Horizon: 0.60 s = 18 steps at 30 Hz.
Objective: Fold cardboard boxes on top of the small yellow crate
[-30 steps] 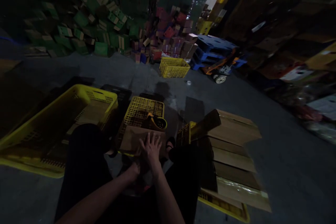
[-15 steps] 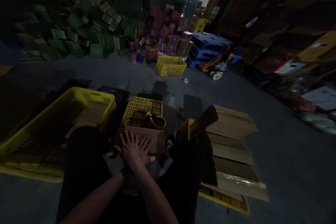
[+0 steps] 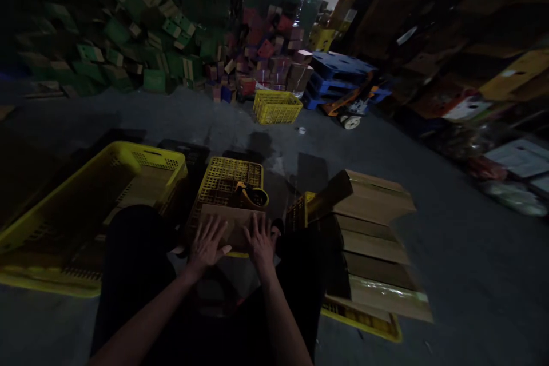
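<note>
A flat brown cardboard box point(image 3: 234, 223) lies on an upturned yellow crate point(image 3: 231, 180) in front of my knees. My left hand point(image 3: 206, 245) rests flat on the box's left side with fingers spread. My right hand point(image 3: 260, 243) lies flat on its right side, fingers stretched out too. A yellow tape dispenser point(image 3: 253, 197) sits on the crate just behind the box. Neither hand holds anything.
A large yellow crate point(image 3: 92, 200) with cardboard inside stands at my left. A stack of flattened cartons point(image 3: 373, 234) lies on another yellow crate point(image 3: 364, 321) at my right. Farther off are a yellow basket point(image 3: 275, 107), blue pallets point(image 3: 338, 68), a pallet jack point(image 3: 349, 111) and heaps of green boxes point(image 3: 128, 40).
My hands were stacked one over the other on the box; they have slid apart, left hand to the left side and right hand to the right side.
</note>
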Tool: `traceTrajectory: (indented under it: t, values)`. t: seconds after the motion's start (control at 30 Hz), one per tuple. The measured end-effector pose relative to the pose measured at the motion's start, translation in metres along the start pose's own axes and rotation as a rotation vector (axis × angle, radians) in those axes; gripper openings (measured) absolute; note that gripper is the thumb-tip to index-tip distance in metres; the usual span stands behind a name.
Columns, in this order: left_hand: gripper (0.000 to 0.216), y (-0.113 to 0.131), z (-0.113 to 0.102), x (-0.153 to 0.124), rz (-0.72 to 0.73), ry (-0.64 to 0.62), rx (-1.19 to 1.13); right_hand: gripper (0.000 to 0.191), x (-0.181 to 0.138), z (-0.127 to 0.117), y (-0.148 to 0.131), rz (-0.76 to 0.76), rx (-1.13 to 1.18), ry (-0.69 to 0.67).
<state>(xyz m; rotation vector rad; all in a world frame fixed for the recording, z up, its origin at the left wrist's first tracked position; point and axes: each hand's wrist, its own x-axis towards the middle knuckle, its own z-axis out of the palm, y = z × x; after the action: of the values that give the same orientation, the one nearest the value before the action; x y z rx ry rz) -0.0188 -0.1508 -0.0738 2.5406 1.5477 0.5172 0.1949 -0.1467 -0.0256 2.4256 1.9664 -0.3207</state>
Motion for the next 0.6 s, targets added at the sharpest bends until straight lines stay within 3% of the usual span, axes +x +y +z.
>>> traceTrajectory:
  t: [0.17, 0.37, 0.47, 0.6]
  values:
    - [0.086, -0.009, 0.001, -0.004, -0.263, 0.17, 0.033, 0.074, -0.005, 0.024, 0.014, 0.123, -0.042, 0.129]
    - [0.085, 0.0, 0.007, 0.003, -0.306, 0.224, -0.002, 0.081, -0.027, 0.033, -0.013, 0.008, -0.032, 0.197]
    - [0.075, 0.009, 0.004, 0.015, -0.273, 0.167, -0.042, 0.077, -0.04, 0.036, -0.027, -0.1, -0.001, 0.16]
    - [0.068, 0.022, -0.006, 0.034, -0.144, -0.031, -0.136, 0.07, -0.046, 0.05, -0.047, -0.268, 0.016, 0.113]
